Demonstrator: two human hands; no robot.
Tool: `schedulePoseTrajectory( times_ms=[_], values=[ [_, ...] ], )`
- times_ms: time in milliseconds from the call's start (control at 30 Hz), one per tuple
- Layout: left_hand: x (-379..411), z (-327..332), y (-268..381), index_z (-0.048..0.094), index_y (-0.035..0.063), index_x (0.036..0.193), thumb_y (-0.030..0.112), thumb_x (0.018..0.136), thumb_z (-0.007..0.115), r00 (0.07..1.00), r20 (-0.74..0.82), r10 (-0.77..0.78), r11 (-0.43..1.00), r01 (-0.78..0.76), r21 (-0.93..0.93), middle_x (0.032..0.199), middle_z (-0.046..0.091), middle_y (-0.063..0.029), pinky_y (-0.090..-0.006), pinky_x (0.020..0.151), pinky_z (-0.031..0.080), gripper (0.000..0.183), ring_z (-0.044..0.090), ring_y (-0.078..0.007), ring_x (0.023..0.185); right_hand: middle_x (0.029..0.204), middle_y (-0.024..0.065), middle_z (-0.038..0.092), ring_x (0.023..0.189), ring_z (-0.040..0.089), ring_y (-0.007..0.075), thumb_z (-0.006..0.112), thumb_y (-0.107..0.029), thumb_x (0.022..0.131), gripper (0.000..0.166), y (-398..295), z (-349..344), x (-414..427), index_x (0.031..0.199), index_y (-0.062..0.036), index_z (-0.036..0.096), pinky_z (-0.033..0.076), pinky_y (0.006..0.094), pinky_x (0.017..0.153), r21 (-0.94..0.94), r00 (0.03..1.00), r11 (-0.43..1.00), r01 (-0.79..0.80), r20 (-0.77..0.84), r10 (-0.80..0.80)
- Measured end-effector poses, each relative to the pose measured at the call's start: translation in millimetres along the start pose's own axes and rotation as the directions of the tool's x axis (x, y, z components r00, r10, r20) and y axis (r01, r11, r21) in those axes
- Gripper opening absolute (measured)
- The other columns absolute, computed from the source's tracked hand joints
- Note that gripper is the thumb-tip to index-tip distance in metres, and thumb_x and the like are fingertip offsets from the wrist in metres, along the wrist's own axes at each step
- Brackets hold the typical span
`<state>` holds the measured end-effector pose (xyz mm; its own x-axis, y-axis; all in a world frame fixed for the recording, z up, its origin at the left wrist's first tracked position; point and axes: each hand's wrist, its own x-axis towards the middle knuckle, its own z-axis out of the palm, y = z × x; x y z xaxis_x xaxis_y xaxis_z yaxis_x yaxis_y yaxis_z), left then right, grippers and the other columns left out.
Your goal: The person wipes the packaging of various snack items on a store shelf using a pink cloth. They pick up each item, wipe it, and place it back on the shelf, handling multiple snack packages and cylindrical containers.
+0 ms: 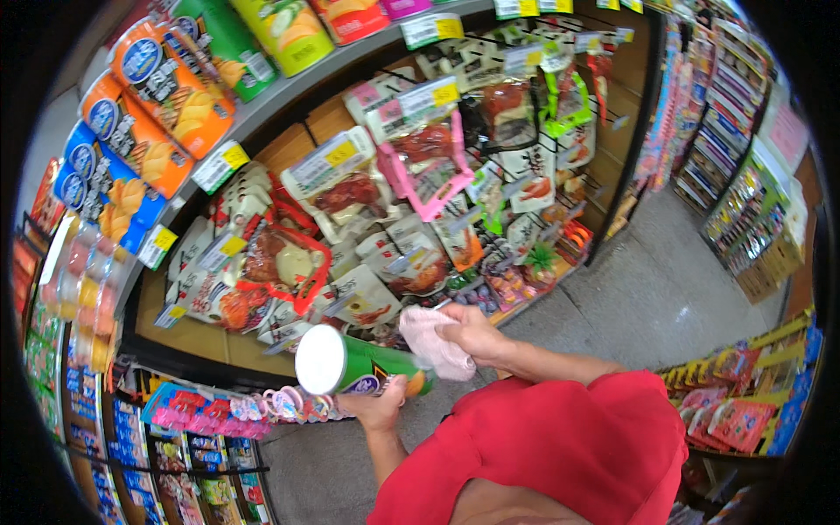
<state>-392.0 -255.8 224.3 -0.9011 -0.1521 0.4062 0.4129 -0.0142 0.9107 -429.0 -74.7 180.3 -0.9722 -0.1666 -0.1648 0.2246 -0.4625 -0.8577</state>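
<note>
My left hand grips a green chip canister that lies tilted on its side, its white lid toward the left. In my right hand is a folded pale pink cloth, bunched near the canister's base. Whether the cloth touches the canister is hard to tell, as that end looks blurred. Beyond both hands hang vacuum-packed meat snacks on hooks in a display rack.
A grey shelf edge carries chip canisters and orange chip boxes. Price tags jut from it. More snack racks stand at right, hanging goods at lower left. Grey floor tiles show between racks.
</note>
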Motion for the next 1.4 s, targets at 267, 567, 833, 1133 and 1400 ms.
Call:
schedulePoseTrajectory(
  times_ms=[267, 567, 833, 1133, 1400],
  values=[
    [-43.1, 18.1, -24.5, 0.037, -0.002, 0.13, 0.014, 0.055, 0.083, 0.974, 0.119, -0.193, 0.914, 0.134, 0.383, 0.118, 0.053, -0.017, -0.0349, 0.088, 0.044, 0.089, 0.056, -0.0241, 0.102, 0.112, 0.0163, 0.055, 0.107, 0.053, 0.0296, 0.059, -0.008, 0.081, 0.033, -62.3, -1.1, -36.9, 0.112, 0.0007, 0.055, 0.041, 0.0396, 0.093, -0.352, 0.523, 0.39, 0.851, 0.504, -0.688],
    [-54.6, 37.8, -29.7, 0.041, -0.0021, 0.124, 0.028, 0.056, 0.083, 0.881, 0.175, -0.441, 0.696, 0.212, 0.686, 0.105, 0.061, -0.0218, -0.0381, 0.085, 0.046, 0.086, 0.06, -0.0252, 0.096, 0.115, 0.0082, 0.053, 0.113, 0.044, 0.0293, 0.063, -0.022, 0.075, 0.027, -44.1, -10.4, -32.4, 0.099, -0.0083, 0.064, 0.038, 0.0495, 0.08, -0.565, 0.51, -0.011, 0.825, 0.752, -0.419],
    [-24.3, 100.0, -27.1, 0.049, 0.0032, 0.115, 0.025, 0.048, 0.082, 0.755, 0.408, -0.514, 0.595, -0.029, 0.803, 0.094, 0.064, -0.0223, -0.043, 0.076, 0.049, 0.078, 0.062, -0.0389, 0.088, 0.09, 0.0154, 0.063, 0.086, 0.06, 0.0332, 0.052, -0.022, 0.077, 0.022, -107.0, -70.9, -5.8, 0.081, -0.0037, 0.063, 0.048, 0.0433, 0.071, -0.609, 0.61, -0.043, 0.792, 0.787, 0.092],
    [1.5, 150.5, -32.8, 0.049, -0.0042, 0.117, 0.021, 0.046, 0.085, 0.62, 0.676, -0.398, 0.886, 0.068, 0.459, 0.088, 0.066, -0.0141, -0.032, 0.07, 0.051, 0.084, 0.064, -0.0182, 0.077, 0.106, 0.0089, 0.064, 0.098, 0.058, 0.0157, 0.063, -0.018, 0.083, 0.039, -145.8, -164.2, 17.8, 0.118, -0.0016, 0.056, 0.046, 0.0307, 0.086, -0.381, 0.733, 0.864, 0.33, 0.68, 0.019],
    [-3.9, 148.1, -49.0, 0.045, -0.0044, 0.122, 0.014, 0.047, 0.084, 0.746, 0.522, -0.414, 0.91, 0.34, 0.236, 0.1, 0.06, -0.0096, -0.0288, 0.075, 0.048, 0.087, 0.058, -0.0154, 0.084, 0.104, 0.0143, 0.06, 0.099, 0.058, 0.0257, 0.065, -0.017, 0.077, 0.043, -134.8, -140.2, 9.5, 0.115, -0.0021, 0.055, 0.046, 0.0344, 0.085, -0.478, 0.778, 0.618, 0.624, 0.458, -0.431]
  ],
)
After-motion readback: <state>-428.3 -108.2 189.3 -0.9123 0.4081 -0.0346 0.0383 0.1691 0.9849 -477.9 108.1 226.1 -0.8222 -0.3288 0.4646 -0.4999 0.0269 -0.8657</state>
